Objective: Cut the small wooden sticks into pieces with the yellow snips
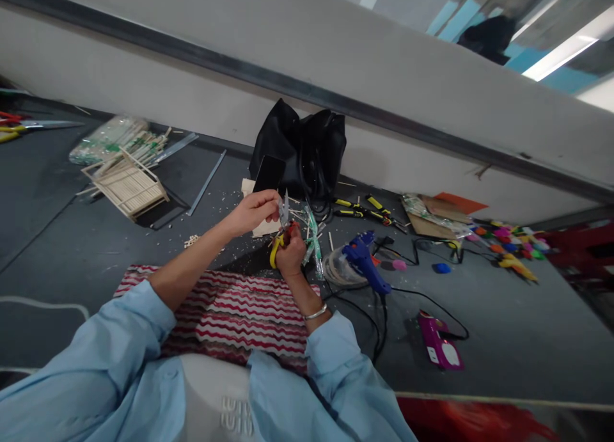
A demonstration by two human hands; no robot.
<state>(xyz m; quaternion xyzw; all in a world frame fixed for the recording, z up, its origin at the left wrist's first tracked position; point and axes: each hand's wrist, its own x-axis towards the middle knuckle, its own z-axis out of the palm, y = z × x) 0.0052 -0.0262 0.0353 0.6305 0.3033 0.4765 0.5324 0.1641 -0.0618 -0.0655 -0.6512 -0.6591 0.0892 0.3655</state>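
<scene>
My right hand [290, 255] is closed around yellow-handled scissors [276, 246], whose blades point up toward my left hand. My left hand [254, 210] pinches a thin pale stick [286, 206] just above the blades. A clear plastic packet with green print [313, 240] hangs beside my right hand. Both hands work above the grey floor in front of a black bag [302, 151]. A silver bracelet [316, 312] circles my right wrist.
A red-and-white striped cloth [230, 314] lies before me. A stick-built frame [127, 185] and stick packets [108, 138] sit far left. A blue glue gun [364, 256], its cord, a magenta packet [439, 347], pliers [364, 208], cardboard and colourful bits lie to the right. A wall runs behind.
</scene>
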